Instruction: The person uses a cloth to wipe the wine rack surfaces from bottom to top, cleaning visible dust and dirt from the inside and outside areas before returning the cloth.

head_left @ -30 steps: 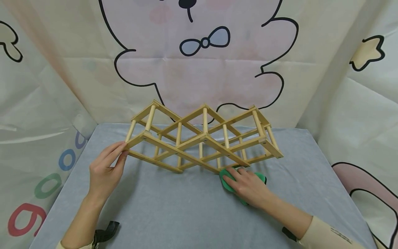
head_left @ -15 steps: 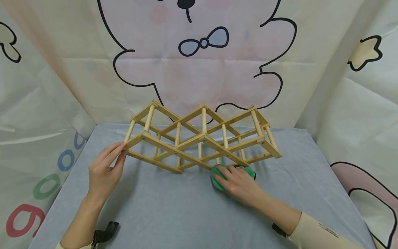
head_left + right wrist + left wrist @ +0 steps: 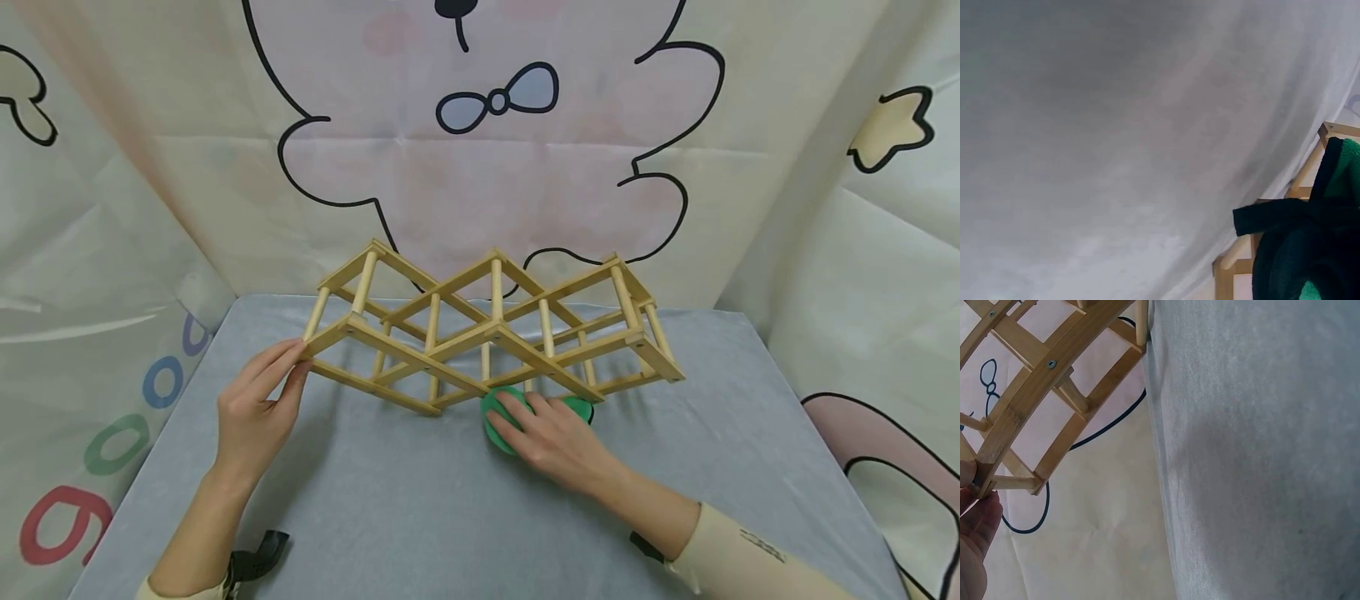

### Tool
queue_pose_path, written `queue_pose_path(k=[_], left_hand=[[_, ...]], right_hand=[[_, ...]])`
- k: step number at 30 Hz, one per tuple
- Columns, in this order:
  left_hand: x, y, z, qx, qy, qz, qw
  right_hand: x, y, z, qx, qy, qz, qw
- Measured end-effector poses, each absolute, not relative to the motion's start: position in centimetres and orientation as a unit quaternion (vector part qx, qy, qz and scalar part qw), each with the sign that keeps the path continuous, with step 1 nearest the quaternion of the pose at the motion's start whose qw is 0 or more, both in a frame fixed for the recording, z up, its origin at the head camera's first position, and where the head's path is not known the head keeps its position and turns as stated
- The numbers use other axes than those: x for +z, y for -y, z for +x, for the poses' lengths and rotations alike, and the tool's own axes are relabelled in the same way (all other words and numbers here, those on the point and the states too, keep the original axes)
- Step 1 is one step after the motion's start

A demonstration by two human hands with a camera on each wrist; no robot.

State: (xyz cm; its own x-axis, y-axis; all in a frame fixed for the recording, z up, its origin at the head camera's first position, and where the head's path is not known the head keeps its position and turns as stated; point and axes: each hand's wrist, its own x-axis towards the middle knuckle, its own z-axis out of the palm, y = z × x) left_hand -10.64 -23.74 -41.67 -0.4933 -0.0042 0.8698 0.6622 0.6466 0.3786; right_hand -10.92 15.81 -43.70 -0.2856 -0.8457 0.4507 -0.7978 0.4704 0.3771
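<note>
A folding wooden lattice rack (image 3: 496, 332), made of crossed slats joined by round dowels, stands stretched out near the back of the table. My left hand (image 3: 255, 412) pinches its left end between thumb and fingers. The left wrist view shows the fingertips at the slat ends (image 3: 1052, 364). Bunched under my right hand (image 3: 561, 446) is a green cloth (image 3: 492, 417) with a dark edge. The right hand grips it against the rack's front lower slats, near the middle. In the right wrist view the cloth (image 3: 1344, 178) overlaps the rack; the right fingers are hidden there.
A blue-grey cloth covers the table (image 3: 420, 517). Close behind the rack hangs a printed backdrop (image 3: 495, 175), with side curtains (image 3: 847, 275) at left and right. Black straps (image 3: 258, 557) show at both wrists.
My right hand has slid left along the rack's lower front with the green cloth. The left hand keeps its pinch, and the rack stays in place.
</note>
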Motion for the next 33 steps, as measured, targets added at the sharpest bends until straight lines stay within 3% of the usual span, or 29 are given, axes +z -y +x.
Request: queue_pose_path(k=[7,15,24,33], left_hand=[[-41.6,23.7,-10.6,-0.364,0.785,-0.209,0.455],[-41.7,23.7,-10.7,-0.366,0.783,-0.208,0.457],[-41.8,23.8,-10.7,-0.368,0.784,-0.207,0.455],[-41.8,23.8,-10.7,-0.366,0.788,-0.207,0.45]], right_hand=[[-43.4,-14.9,-11.1,-0.042,0.777,0.524,0.346],[-42.9,-13.9,-11.0,-0.052,0.786,0.517,0.334],[-43.7,-12.9,-10.9,-0.081,0.757,0.525,0.38],[-44.0,-11.9,-10.8,-0.111,0.757,0.522,0.377]])
